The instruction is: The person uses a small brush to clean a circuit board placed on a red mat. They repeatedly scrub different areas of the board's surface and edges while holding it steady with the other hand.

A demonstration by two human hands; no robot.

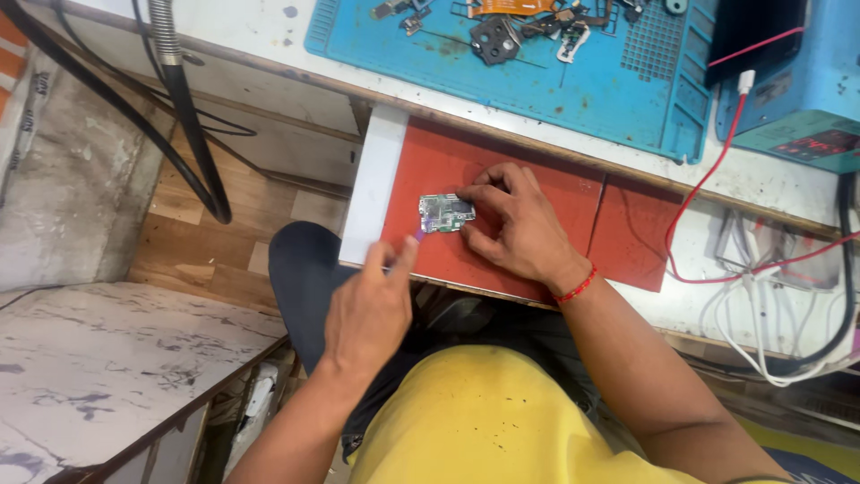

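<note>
I see my right hand (518, 229) pressing a small green circuit board (445, 213) onto the red mat (537, 193) on the desk (761, 184) — its grip is closed on the board's right edge. My left hand (372, 305) pinches a thin purple tool (419, 235) — tip just below the board's left corner. Beyond the grips lies a blue work mat (573, 81) with loose parts.

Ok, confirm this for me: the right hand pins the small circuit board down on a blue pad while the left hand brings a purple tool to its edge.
Not quite: the pad under the circuit board is red, not blue, as the head view shows. The rest stands: the right hand pins the board there while the left hand brings a purple tool to its edge.
</note>
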